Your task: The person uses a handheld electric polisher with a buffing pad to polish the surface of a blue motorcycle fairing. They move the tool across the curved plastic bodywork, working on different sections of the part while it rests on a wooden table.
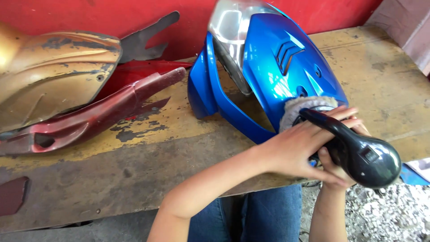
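A glossy blue scooter front panel [277, 58] with a clear headlight lens [228, 27] stands tilted on a worn wooden workbench [134, 152]. A black hand-held polishing machine [367, 157] has its grey woolly pad [298, 107] pressed against the panel's lower right side. My left hand [300, 150] reaches across and lies over the machine's front neck, fingers spread along it. Underneath, my right hand [336, 172] grips the machine's body; it is mostly hidden by the machine and my left hand.
A gold body panel [49, 76] and a maroon one [89, 116] lie at the bench's left, with a black piece [148, 38] against the red wall [89, 13]. A dark red scrap [11, 195] sits at the front left edge. Gravel floor [380, 215] lies lower right.
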